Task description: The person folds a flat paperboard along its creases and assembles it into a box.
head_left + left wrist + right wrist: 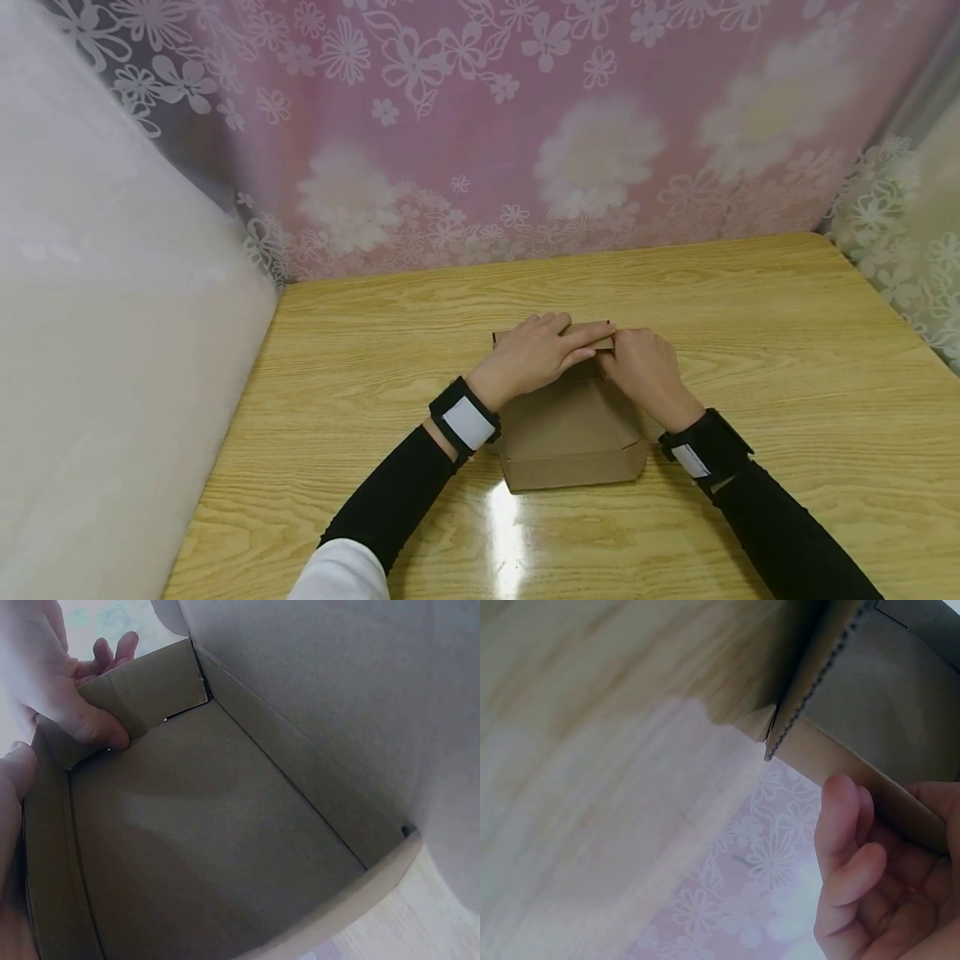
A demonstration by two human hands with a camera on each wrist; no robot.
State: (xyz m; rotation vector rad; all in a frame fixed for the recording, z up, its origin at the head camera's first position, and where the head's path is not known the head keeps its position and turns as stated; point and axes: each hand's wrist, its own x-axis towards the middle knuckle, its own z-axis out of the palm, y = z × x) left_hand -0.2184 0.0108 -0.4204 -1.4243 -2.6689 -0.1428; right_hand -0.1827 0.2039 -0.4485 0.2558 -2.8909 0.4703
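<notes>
A brown cardboard box (517, 340) stands on the table with its lid (566, 421) raised and leaning toward me. My left hand (528, 354) lies over the far wall, index finger along the top edge and thumb below it on the inner side. At the far right corner my right hand (645, 367) pinches the side wall. Seen from the left wrist, its thumb (105, 729) presses a folded side panel (161, 686) from inside while the other fingers stay outside. The box floor (195, 817) is bare. In the right wrist view the fingers (851, 877) curl beside the wall.
The wood-grain table (352, 350) stretches around the box. Behind it hangs a pink flowered curtain (480, 150). A white sheet (112, 292) borders the left side, and another flowered curtain (900, 225) the right.
</notes>
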